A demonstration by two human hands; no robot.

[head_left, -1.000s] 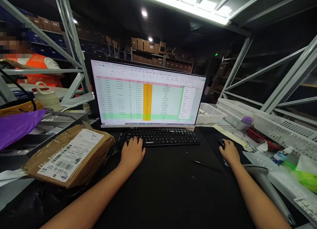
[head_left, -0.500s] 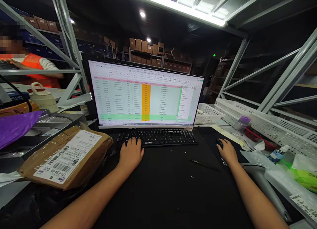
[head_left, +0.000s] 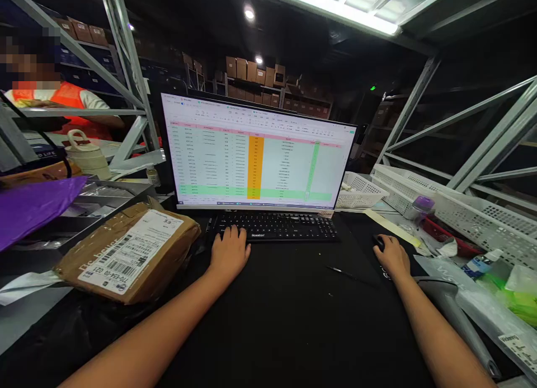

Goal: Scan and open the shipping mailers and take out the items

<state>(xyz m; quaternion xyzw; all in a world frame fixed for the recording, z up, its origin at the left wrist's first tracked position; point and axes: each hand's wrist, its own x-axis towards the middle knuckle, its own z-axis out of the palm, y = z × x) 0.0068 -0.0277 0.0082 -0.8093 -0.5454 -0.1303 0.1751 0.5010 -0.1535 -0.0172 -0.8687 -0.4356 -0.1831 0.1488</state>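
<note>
Left hand (head_left: pixel 229 252) lies flat and loose, fingers on the left end of the keyboard (head_left: pixel 274 227). Right hand (head_left: pixel 392 256) is cupped over the mouse (head_left: pixel 379 243), right of the keyboard on the black mat (head_left: pixel 293 309). Behind the keyboard stands the monitor (head_left: pixel 255 153); a parcel (head_left: pixel 130 253) lies left, a pen (head_left: pixel 350 276) between the hands.

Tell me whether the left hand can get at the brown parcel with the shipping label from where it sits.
Probably yes. The left hand rests on the keyboard, and the brown parcel lies just to its left on the desk, with nothing visible between them.
</note>
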